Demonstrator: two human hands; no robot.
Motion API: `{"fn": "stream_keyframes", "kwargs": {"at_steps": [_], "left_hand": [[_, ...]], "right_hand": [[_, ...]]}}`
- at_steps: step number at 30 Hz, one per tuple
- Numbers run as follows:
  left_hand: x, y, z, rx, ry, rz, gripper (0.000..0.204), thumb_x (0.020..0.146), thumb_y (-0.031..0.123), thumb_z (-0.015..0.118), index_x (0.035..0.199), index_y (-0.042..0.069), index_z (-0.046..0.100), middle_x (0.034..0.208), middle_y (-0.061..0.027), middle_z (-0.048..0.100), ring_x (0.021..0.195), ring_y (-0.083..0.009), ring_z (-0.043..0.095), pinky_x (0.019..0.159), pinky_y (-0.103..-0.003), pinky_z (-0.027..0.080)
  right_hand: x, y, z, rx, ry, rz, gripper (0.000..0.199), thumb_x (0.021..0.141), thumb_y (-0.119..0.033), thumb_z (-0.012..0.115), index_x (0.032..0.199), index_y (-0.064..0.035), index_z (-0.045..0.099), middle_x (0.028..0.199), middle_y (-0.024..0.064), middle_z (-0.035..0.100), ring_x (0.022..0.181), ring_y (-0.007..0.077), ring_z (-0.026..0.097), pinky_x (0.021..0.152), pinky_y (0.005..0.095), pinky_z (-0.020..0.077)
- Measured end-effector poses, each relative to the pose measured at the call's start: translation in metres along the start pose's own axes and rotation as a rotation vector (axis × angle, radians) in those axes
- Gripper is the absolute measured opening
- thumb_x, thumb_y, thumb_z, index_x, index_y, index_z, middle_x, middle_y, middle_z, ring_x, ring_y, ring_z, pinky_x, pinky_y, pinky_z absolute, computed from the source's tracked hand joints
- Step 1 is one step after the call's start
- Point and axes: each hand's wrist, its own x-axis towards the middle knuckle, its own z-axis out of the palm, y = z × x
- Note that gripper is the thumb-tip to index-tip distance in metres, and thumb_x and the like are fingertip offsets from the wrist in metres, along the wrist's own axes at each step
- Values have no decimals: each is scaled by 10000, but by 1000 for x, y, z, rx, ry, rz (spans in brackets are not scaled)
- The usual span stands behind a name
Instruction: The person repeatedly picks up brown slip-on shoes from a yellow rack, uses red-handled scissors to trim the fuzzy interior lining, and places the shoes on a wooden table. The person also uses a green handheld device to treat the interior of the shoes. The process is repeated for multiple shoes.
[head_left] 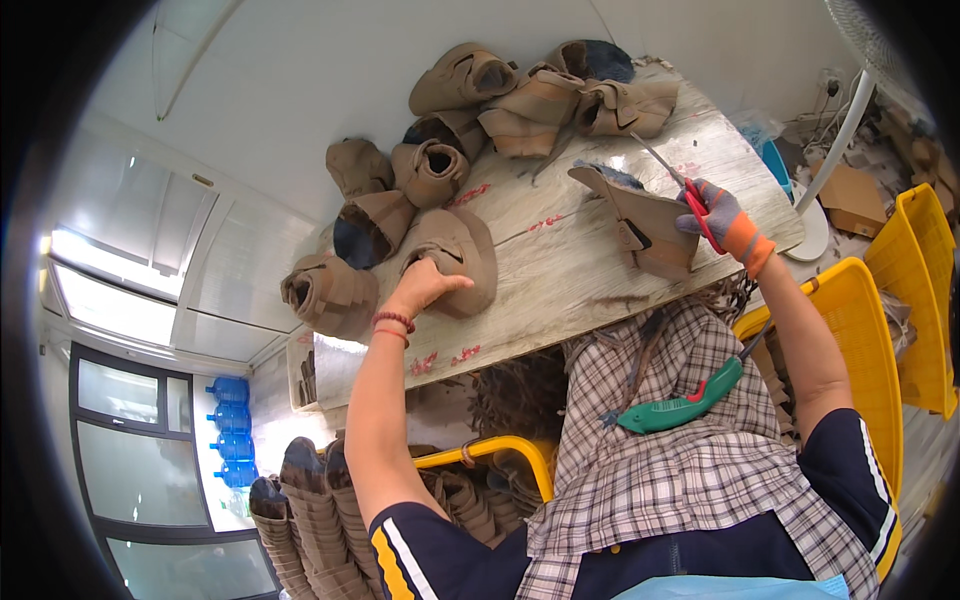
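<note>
My bare left hand (pixel 430 288), with a beaded bracelet at the wrist, grips the near end of a brown shoe upper (pixel 462 245) at the table's left part. Its fingertips are hidden in the upper; the thumb lies across it. My right hand (pixel 725 225), in a grey and orange glove, is closed round red-handled scissors (pixel 702 212), whose blades point up and left over the table. Just left of that hand, another brown shoe upper (pixel 650 228) with a dark fuzzy lining stands on the table. A green handheld power cutter (pixel 682 402) lies on my checked apron (pixel 640 470).
Several brown shoe uppers (pixel 432 172) crowd the far and left edges of the wooden table (pixel 560 265). Stacked uppers (pixel 322 520) stand below at the left. Yellow baskets (pixel 868 345) and a white fan stand (pixel 842 135) are at the right. Scraps hang below the table edge.
</note>
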Motion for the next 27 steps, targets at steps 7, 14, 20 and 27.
{"fn": "stream_keyframes", "kwargs": {"at_steps": [7,14,20,27], "left_hand": [[-15,5,24,-106,-68,55,594,590,426,834,744,-108,623,731,-190,629,706,-268,602,714,-347,480],[-22,36,15,268,310,-19,464,704,320,779,908,-70,630,982,-247,629,913,-372,595,817,-411,477],[-95,89,85,-607,582,166,90,863,108,634,889,22,622,816,-91,616,798,-198,601,712,-304,474],[-137,138,190,-1821,204,56,289,917,27,567,1205,17,560,1176,-91,620,1070,-217,594,927,-377,490]], "right_hand": [[2,5,10,36,35,9,462,692,-250,842,1006,-31,585,869,14,609,789,103,510,749,267,449],[-10,-24,29,215,180,215,558,668,-265,862,1064,26,596,896,59,642,775,143,563,734,269,476],[-48,-79,49,624,132,389,385,728,-165,820,992,-22,579,754,30,596,570,114,548,511,256,461],[-101,-110,113,857,-103,465,341,810,-233,750,1008,-39,552,668,4,552,413,77,451,352,243,349]]}}
